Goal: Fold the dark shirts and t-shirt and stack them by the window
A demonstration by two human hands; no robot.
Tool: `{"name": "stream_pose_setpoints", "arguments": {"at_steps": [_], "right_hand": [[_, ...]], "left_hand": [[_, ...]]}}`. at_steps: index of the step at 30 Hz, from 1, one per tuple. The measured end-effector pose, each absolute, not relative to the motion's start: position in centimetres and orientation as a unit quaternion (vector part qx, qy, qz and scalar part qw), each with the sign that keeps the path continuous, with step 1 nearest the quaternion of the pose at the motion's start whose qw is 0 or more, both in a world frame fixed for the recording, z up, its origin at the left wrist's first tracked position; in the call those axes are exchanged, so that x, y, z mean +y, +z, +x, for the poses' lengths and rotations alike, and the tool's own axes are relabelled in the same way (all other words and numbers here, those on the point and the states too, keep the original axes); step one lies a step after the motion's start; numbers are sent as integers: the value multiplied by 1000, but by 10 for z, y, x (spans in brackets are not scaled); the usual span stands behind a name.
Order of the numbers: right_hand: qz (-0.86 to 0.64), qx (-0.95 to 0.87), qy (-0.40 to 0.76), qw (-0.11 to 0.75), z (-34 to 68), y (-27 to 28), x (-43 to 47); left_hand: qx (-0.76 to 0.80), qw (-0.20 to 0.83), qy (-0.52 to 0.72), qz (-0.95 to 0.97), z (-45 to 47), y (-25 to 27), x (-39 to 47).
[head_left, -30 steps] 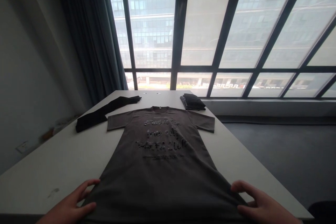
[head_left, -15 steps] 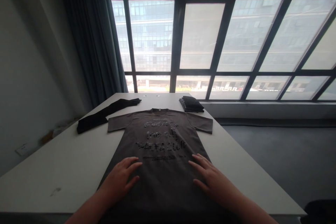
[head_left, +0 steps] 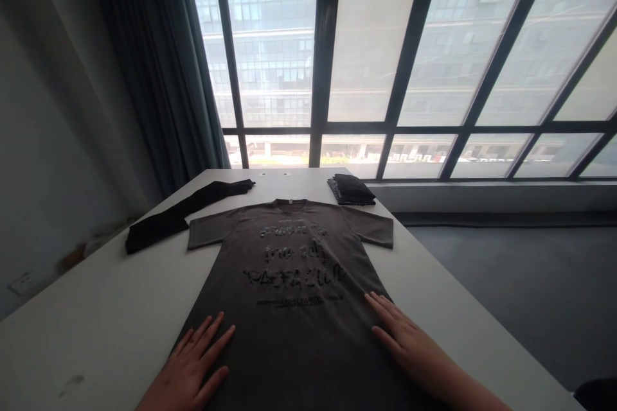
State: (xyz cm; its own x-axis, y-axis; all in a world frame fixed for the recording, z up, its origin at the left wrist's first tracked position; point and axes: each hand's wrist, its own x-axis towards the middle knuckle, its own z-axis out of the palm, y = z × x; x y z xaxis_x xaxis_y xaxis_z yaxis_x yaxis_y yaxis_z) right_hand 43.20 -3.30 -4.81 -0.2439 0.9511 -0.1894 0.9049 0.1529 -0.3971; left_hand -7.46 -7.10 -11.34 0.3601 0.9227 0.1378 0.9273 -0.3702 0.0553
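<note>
A dark grey T-shirt lies spread front side up, its collar toward the window and black lettering across the chest. My left hand rests on the shirt's left side, fingers spread and flat. On the opposite side edge lies my right hand, its fingers stretched out over the cloth. Neither hand grips anything. The shirt's lower end runs out of view at the bottom, between my forearms.
The white table carries a folded black garment at the far left. A stack of folded dark clothes stands at the far right. Beyond are a large window and a dark curtain.
My hands have moved apart toward the shirt's two sides, the left one also nearer to me. The camera view has shifted slightly.
</note>
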Motion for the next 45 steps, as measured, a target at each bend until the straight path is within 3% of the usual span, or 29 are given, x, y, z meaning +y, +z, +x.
{"name": "stream_pose_setpoints", "arguments": {"at_steps": [5, 10, 13, 16, 22, 30, 45], "right_hand": [[-614, -768, 177, 26, 442, -44, -23], [-597, -788, 127, 82, 429, -28, 15], [-576, -804, 96, 115, 405, -25, 72], [-576, -805, 105, 96, 377, -33, 138], [-615, -778, 103, 69, 364, -62, 214], [-641, -760, 89, 55, 377, -87, 231], [-629, -774, 46, 56, 414, -87, 249]], "left_hand": [[-550, 17, -71, -832, -94, -112, -78], [-566, 11, -81, -820, -84, -92, -64], [-581, 10, -86, -810, -44, -71, -16], [-580, 1, -74, -811, -1, -56, 53], [-682, -9, -35, -731, 9, -66, 146], [-700, -12, -32, -713, -14, -78, 145], [-711, -18, -30, -702, -17, -71, 141]]}}
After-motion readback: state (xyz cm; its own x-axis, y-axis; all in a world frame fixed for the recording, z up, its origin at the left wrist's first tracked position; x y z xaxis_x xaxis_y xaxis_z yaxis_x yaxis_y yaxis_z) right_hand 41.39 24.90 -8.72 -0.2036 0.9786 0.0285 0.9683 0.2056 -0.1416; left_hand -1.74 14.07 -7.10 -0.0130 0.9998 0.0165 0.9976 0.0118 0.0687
